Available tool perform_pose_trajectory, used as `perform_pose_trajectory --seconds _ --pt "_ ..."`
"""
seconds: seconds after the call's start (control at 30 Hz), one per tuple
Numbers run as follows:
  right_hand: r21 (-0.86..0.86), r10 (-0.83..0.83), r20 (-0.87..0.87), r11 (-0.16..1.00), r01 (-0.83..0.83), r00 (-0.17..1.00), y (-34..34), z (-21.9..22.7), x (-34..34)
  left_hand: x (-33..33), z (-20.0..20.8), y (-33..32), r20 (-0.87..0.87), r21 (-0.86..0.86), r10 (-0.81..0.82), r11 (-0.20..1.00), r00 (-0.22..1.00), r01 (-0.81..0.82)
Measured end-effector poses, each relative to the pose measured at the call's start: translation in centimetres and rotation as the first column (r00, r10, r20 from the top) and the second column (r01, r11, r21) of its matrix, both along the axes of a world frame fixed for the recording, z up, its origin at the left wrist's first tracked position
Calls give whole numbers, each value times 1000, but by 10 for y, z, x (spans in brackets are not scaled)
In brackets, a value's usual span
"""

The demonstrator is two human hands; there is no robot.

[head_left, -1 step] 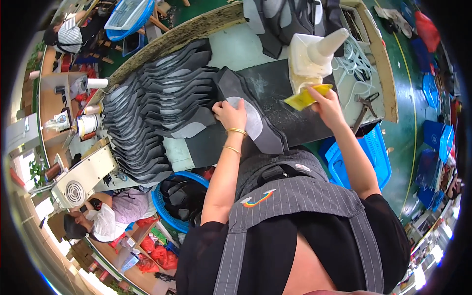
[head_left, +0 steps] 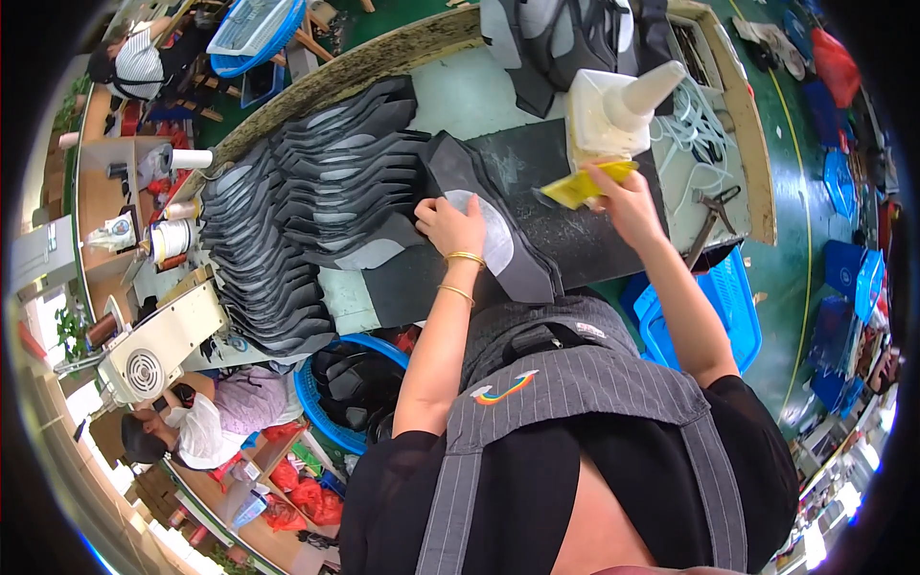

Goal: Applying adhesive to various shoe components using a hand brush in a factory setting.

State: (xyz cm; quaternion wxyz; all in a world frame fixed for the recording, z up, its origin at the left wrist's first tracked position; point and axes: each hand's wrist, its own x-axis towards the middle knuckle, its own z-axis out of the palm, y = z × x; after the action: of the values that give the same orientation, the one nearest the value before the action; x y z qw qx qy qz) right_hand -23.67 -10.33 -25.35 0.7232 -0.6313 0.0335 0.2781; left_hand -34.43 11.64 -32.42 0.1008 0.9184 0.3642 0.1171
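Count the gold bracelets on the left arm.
2. The first bracelet circles the wrist, nearest the left hand; the second bracelet sits farther from that hand. Any under the black sleeve would be hidden.

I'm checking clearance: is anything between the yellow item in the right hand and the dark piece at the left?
Nothing visible; only black board shows between the yellow item and the dark piece. The white bottle stands beyond.

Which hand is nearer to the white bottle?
Right: the right hand is just below the bottle in the picture; the left hand is farther away, toward its lower left.
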Motion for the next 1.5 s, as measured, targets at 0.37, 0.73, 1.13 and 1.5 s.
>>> perform_pose_trajectory --seconds 0.37,0.73,1.13,1.5 --pt "-326 153 506 945 24 849 147 -74 26 1 -10 11 4 -662 250 727 968 -185" --pt "-384 525 -89 766 -515 847 128 -61 34 -10 -32 6 198 -626 204 779 959 -37" --pt "-164 422 362 906 -389 831 59 -43 -35 0 -33 -2 308 -450 151 893 939 4" --pt "-421 686 65 677 -603 725 18 -53 -56 -17 -60 33 188 -886 289 463 939 35"
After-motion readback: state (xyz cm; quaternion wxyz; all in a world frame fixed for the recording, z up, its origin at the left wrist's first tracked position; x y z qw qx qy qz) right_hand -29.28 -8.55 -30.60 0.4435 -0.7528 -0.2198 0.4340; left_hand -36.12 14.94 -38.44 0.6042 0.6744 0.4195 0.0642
